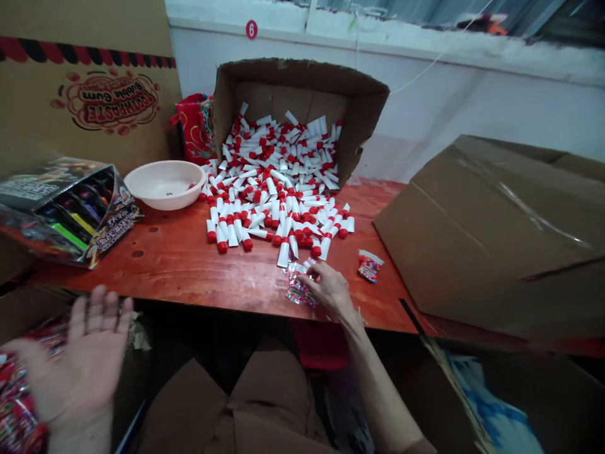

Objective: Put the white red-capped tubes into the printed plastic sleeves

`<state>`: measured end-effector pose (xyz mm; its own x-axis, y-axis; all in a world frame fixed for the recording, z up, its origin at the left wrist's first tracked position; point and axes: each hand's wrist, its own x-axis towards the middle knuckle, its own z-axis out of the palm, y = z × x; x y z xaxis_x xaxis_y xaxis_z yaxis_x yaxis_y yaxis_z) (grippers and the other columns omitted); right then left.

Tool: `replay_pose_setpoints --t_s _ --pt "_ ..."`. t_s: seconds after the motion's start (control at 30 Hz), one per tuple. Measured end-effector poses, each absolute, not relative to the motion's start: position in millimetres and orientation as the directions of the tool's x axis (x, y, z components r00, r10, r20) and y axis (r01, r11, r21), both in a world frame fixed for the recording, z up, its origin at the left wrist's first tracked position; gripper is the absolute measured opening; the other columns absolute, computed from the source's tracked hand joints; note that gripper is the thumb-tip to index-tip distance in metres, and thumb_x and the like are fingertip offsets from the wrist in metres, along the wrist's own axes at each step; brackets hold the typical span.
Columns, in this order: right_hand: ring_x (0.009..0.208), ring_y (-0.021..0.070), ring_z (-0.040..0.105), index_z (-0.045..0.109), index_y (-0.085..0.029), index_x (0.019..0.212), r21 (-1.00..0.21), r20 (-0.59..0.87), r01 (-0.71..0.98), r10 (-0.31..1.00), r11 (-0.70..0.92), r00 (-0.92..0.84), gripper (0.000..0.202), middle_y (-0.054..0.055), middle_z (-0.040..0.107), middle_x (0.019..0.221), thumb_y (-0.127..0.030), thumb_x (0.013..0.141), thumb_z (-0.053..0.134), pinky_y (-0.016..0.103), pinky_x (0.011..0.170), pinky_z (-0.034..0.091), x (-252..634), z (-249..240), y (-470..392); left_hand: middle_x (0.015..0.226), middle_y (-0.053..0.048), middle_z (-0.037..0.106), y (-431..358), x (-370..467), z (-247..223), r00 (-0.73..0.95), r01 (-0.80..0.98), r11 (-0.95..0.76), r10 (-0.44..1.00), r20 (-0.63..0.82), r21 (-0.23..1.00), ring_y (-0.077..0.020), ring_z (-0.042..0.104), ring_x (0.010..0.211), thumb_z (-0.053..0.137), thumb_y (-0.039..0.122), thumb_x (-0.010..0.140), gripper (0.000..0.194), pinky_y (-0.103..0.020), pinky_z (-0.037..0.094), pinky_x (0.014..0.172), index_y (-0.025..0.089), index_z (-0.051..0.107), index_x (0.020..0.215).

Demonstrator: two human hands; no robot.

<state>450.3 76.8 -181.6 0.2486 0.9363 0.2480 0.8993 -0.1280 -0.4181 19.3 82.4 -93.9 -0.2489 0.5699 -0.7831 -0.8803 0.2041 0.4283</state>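
Palm up and fingers spread, my left hand hangs at the lower left with nothing in it. Below and behind it lies a heap of red printed packets in a box. My right hand is at the table's front edge, its thumb and fingers pinched on small, shiny printed plastic sachets; the fingers partly cover them. Just beyond that hand, many white tubes with red caps spill from a tipped cardboard box. A single red printed packet lies to the hand's right.
On the red wooden table stand a white bowl and a display box with colourful items. A red bag is behind the bowl. Large cartons stand at the left and right. An open box is below right.
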Motion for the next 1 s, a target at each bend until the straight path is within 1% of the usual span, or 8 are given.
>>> replay_pose_setpoints --t_s 0.07,0.1,0.23,0.33,0.47,0.63,0.87,1.0 --pt "0.072 0.0199 0.057 0.063 -0.02 0.078 -0.366 0.211 0.924 0.958 -0.108 0.195 0.027 0.005 0.064 0.078 -0.045 0.086 0.065 0.029 0.065 0.036 443 -190 79 0.1 0.005 0.077 88 51 -107 -0.242 -0.765 0.118 0.858 -0.452 0.633 -0.0189 0.069 0.09 0.052 0.064 0.086 0.039 -0.036 0.058 0.085 0.034 0.072 0.1" --pt "0.073 0.0197 0.057 0.062 -0.02 0.079 -0.374 0.204 0.924 0.964 -0.087 0.173 0.024 0.004 0.064 0.079 -0.042 0.087 0.063 0.029 0.065 0.037 439 -194 79 0.097 0.001 0.077 92 72 -114 -0.158 -0.722 0.145 0.917 -0.365 0.676 -0.0183 0.068 0.086 0.058 0.057 0.087 0.033 -0.035 0.058 0.083 0.03 0.072 0.099" --pt "0.076 0.0191 0.058 0.061 -0.02 0.08 -0.458 0.224 0.888 0.961 -0.043 0.162 0.023 0.005 0.064 0.082 -0.035 0.094 0.051 0.029 0.069 0.038 438 -200 73 0.087 -0.005 0.073 103 162 -136 0.276 -0.567 0.358 0.931 -0.239 0.742 -0.0162 0.067 0.072 0.078 0.036 0.076 0.035 -0.032 0.057 0.072 0.02 0.067 0.106" --pt "0.074 0.0195 0.058 0.061 -0.021 0.081 -0.44 0.217 0.883 0.935 -0.163 0.281 0.023 0.004 0.065 0.082 -0.04 0.092 0.054 0.029 0.067 0.037 447 -196 65 0.087 -0.007 0.072 108 210 -145 0.435 -0.404 0.389 0.878 -0.2 0.828 -0.0137 0.066 0.065 0.079 0.037 0.076 0.038 -0.025 0.053 0.063 0.016 0.066 0.105" --pt "0.072 0.0191 0.057 0.061 -0.021 0.08 -0.392 0.176 0.885 0.924 -0.251 0.34 0.024 0.003 0.064 0.082 -0.043 0.089 0.06 0.03 0.065 0.035 460 -194 56 0.088 -0.009 0.072 113 240 -153 0.494 -0.334 0.367 0.853 -0.17 0.868 -0.0129 0.066 0.065 0.076 0.041 0.078 0.037 -0.023 0.052 0.063 0.014 0.067 0.101" --pt "0.072 0.0193 0.056 0.06 -0.02 0.079 -0.512 0.236 0.849 0.929 -0.131 0.286 0.021 0.005 0.062 0.08 -0.034 0.093 0.052 0.03 0.066 0.038 467 -193 58 0.085 -0.007 0.071 120 259 -161 0.498 -0.311 0.387 0.844 -0.198 0.868 -0.0123 0.065 0.062 0.078 0.042 0.074 0.041 -0.023 0.052 0.059 0.014 0.065 0.1" --pt "0.078 0.0189 0.057 0.062 -0.022 0.087 -0.692 0.431 0.682 0.894 0.237 0.126 0.014 0.003 0.062 0.084 -0.03 0.095 0.053 0.032 0.075 0.045 444 -158 72 0.076 -0.004 0.069 132 287 -168 0.563 -0.23 0.384 0.802 -0.2 0.894 -0.0125 0.063 0.058 0.08 0.049 0.07 0.055 -0.024 0.05 0.056 0.013 0.065 0.108" --pt "0.079 0.0176 0.058 0.064 -0.021 0.085 -0.811 0.387 0.526 0.909 0.258 0.151 0.016 0.002 0.061 0.083 -0.036 0.092 0.06 0.03 0.074 0.047 432 -143 90 0.084 -0.006 0.07 139 285 -165 0.618 -0.277 0.339 0.779 -0.103 0.899 -0.0108 0.061 0.061 0.084 0.046 0.066 0.052 -0.022 0.048 0.058 0.012 0.07 0.103"
